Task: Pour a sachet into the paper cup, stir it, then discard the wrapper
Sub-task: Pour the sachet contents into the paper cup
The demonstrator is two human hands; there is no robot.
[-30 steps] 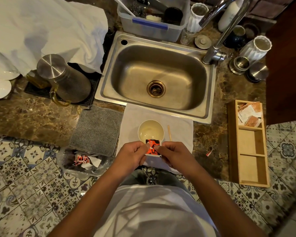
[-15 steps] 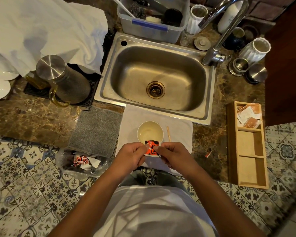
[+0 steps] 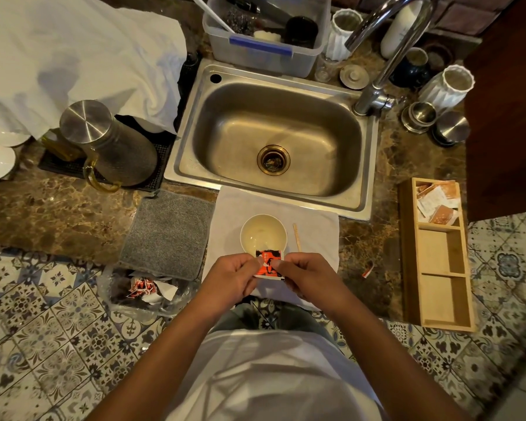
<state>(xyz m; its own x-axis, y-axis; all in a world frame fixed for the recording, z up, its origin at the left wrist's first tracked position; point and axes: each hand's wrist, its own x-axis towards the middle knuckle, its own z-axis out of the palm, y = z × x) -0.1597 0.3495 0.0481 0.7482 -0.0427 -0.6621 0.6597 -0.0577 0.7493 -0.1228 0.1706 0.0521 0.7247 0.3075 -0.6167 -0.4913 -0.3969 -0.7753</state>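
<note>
**Both hands pinching sachet at near rim of paper cup**

Left hand and right hand both closed in a pinch on the orange-and-black sachet, one on each side edge, sachet upright between the thumbs. Whether its top is torn open, cannot tell. Sachet sits at 6 o'clock of the paper cup, overlapping its near rim in this view. Cup stands on a white cloth on the brown marble surface, pale liquid inside. Wooden stir stick lies on the cloth at 3 o'clock of the cup, just beside it, not touching. Grey mat at 9 o'clock of the cup. Clear bag holding used wrappers at 8 o'clock, below the surface edge. Wooden organizer at 3 o'clock, well apart, more sachets in its far compartment. Steel sink at 12 o'clock. Small red scrap on the surface between cloth and organizer
</note>
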